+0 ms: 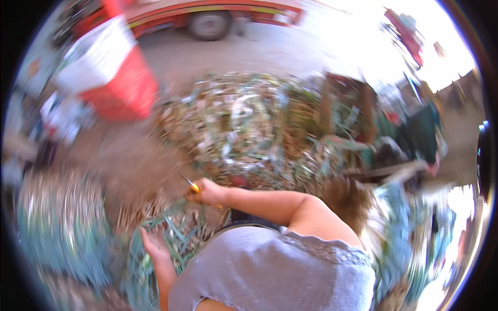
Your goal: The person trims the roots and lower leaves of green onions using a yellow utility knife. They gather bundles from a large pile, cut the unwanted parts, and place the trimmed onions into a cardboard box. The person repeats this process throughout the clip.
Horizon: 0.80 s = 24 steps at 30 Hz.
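My right hand [210,192] is closed around a small tool with a yellow handle [194,188]. A thin dark metal tip points away from it to the upper left; blur hides whether it is a knife or scissors. Lower left, my left hand [157,245] has its thumb apart and no clear object in its grasp. Loose long green leaves [181,233], like those of leeks or scallions, lie beside and beneath it. I cannot tell whether the fingers touch them.
A thick row of long-leaved green plants [62,229] lies at left, more plants [397,233] at right. Ahead spreads a heap of leaf trimmings [249,120]. A red and white sack [120,85] stands upper left. Beyond is a red vehicle with a wheel [210,25].
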### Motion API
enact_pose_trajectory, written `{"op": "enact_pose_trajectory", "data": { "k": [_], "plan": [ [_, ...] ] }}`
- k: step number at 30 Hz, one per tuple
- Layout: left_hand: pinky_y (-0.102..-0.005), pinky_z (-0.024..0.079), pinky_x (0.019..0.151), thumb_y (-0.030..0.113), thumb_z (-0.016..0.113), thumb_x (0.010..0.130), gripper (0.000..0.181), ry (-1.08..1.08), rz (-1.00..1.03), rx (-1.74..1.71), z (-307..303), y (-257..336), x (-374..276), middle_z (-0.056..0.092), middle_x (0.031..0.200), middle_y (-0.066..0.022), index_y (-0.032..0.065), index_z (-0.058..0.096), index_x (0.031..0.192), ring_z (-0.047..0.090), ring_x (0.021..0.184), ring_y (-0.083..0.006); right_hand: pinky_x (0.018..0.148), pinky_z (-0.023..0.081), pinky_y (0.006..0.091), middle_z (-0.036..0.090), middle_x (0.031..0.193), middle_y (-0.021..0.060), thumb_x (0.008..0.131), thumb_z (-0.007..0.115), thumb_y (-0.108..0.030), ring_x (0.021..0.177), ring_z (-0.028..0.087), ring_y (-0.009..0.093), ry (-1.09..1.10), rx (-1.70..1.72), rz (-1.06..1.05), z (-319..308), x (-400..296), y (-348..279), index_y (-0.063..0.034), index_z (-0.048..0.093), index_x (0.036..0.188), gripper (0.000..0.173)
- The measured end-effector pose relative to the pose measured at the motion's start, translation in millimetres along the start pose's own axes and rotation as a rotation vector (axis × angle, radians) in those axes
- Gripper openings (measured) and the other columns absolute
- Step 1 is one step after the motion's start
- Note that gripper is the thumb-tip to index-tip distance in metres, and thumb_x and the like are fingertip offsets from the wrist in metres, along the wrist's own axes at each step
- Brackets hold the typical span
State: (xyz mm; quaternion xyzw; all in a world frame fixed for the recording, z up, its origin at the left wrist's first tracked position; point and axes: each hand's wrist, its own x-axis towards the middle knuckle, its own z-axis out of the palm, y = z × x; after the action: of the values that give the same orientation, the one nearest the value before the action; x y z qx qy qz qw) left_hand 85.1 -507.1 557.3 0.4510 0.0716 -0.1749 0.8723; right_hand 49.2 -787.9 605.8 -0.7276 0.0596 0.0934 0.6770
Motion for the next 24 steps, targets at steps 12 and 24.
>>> {"op": "enact_pose_trajectory", "data": {
  "k": [12,24],
  "plan": [
    [-0.0320,0.043,0.077,0.024,0.054,0.079,0.028,-0.597,-0.606,1.696,12,-70,162,0.060,0.092,-0.0162,0.0002,0.059,0.094,0.057,0.088,-0.0221,0.044,0.037,0.0234,0.052,0.064,0.0008,0.083,0.052,-0.011,0.049,0.045,0.009,1.771,-0.296,-0.035,-531,-250,31,-0.0071,0.060,0.092,0.013],
    [-0.0277,0.040,0.084,0.014,0.049,0.085,0.027,-0.397,-0.368,1.247,95,-71,163,0.056,0.101,-0.0083,-0.0013,0.052,0.108,0.052,0.092,-0.0154,0.058,0.047,0.0341,0.061,0.067,0.0087,0.076,0.055,-0.026,0.062,0.060,0.022,1.214,-0.993,1.235,-428,-379,300,-0.0117,0.060,0.081,0.016]
  ]
}}
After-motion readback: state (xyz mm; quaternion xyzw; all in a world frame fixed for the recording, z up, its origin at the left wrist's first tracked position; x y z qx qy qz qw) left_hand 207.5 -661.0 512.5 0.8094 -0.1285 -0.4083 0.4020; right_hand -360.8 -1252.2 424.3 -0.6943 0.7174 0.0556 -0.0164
